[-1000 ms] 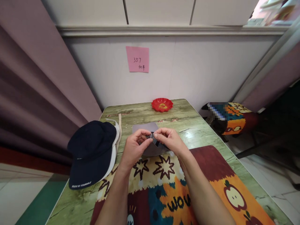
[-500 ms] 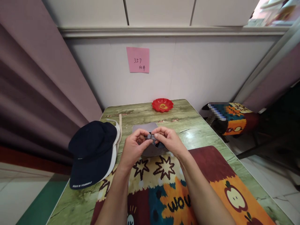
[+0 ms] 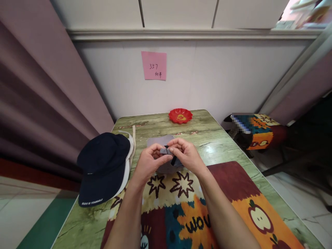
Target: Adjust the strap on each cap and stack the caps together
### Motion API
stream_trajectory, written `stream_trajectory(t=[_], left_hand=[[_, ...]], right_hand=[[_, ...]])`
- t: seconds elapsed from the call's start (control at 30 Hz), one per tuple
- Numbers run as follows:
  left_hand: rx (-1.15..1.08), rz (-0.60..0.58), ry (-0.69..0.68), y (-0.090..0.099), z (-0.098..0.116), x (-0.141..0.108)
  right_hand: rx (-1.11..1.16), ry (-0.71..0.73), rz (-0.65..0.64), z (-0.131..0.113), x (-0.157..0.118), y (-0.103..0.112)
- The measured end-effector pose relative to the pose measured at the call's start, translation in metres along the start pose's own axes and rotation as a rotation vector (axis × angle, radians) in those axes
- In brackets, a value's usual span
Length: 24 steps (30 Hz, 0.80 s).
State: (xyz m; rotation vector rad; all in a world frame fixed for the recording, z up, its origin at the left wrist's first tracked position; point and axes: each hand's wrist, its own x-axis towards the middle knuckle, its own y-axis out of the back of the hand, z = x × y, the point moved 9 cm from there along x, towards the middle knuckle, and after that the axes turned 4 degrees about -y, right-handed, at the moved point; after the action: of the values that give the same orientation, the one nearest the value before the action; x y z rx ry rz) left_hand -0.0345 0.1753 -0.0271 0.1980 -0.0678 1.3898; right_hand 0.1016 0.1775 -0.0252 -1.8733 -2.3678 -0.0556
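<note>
Between both hands is the grey strap [image 3: 165, 151] of a grey-purple cap [image 3: 162, 140], which lies at the middle of the table, partly covered by my hands. My left hand [image 3: 151, 159] pinches the strap between thumb and curled fingers from the left. From the right, my right hand [image 3: 185, 152] pinches the same strap close to its dark fastening. Part of the cap shows behind the fingers and below them. To the left, a navy cap [image 3: 103, 162] rests on top of a white cap [image 3: 127, 169], its brim toward me.
A red scalloped plate [image 3: 180, 116] stands at the table's back. Under my forearms lies a colourful mat [image 3: 233, 180]. A pink note [image 3: 154, 65] sticks to the wall. Curtains hang at the left, and a stool with a patterned cover [image 3: 261, 129] stands at the right.
The strap has shifted slightly between my fingers; more of its grey end and a dark piece beneath my right hand now show. Both hands keep their pinch. The caps and plate stay put.
</note>
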Motion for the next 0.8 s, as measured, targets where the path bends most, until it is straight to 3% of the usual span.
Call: stream_trajectory(t=[0.1,0.2,0.3,0.53,0.8], left_hand=[[0.041,0.014,0.012,0.004,0.001,0.0],[0.036,0.033,0.033,0.007,-0.001,0.0],[0.02,0.04,0.052,0.007,-0.001,0.0],[-0.029,0.096,0.108,0.017,0.0,-0.004],[0.001,0.057,0.119,0.02,-0.003,-0.004]], right_hand=[[-0.062,0.043,-0.021,-0.005,-0.001,-0.002],[-0.297,0.19,-0.037,-0.02,-0.004,-0.007],[-0.477,0.282,0.04,-0.027,-0.006,-0.006],[-0.554,0.284,0.086,-0.026,-0.006,-0.004],[-0.566,0.218,0.112,-0.021,-0.004,0.002]])
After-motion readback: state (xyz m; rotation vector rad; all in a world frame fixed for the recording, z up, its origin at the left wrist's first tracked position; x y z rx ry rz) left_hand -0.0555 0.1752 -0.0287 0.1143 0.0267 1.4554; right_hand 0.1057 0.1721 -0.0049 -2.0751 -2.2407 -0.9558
